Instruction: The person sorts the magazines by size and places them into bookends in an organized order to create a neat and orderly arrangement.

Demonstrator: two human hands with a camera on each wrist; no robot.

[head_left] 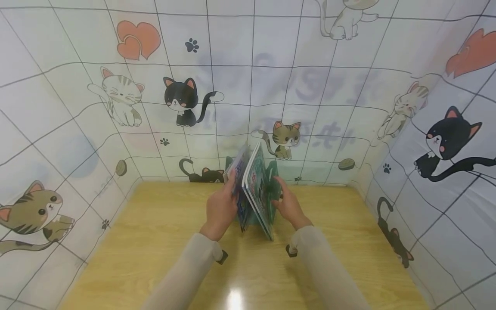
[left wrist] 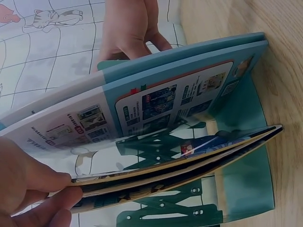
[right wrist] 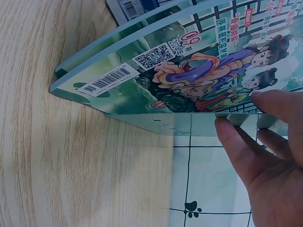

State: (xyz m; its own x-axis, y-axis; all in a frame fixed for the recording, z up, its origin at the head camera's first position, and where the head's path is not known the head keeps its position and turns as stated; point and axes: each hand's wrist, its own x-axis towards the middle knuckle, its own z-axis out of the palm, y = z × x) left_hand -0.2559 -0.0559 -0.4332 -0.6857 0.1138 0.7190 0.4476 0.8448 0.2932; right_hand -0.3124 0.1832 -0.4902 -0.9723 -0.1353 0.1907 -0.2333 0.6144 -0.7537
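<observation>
My left hand (head_left: pixel 221 211) pinches the near edges of a few thin magazines (left wrist: pixel 165 174) between thumb and fingers. These stand upright, slightly fanned, in a green expanding bookend (left wrist: pixel 248 177) with a criss-cross lattice. To their right, two thicker magazines (head_left: pixel 256 181) with pale blue spines lean in the same bookend, tilted and apart from the first ones. On the right side, my right hand (head_left: pixel 290 207) grips the bookend's end plate (right wrist: pixel 189 123), thumb on the inner side and fingers outside. In the right wrist view the thumb lies close to an illustrated magazine cover (right wrist: pixel 222 71).
The bookend stands on a light wooden table (head_left: pixel 174 258) towards its back edge. A cat-patterned, grid-lined cloth wall (head_left: pixel 232 86) rises behind the table and along both sides.
</observation>
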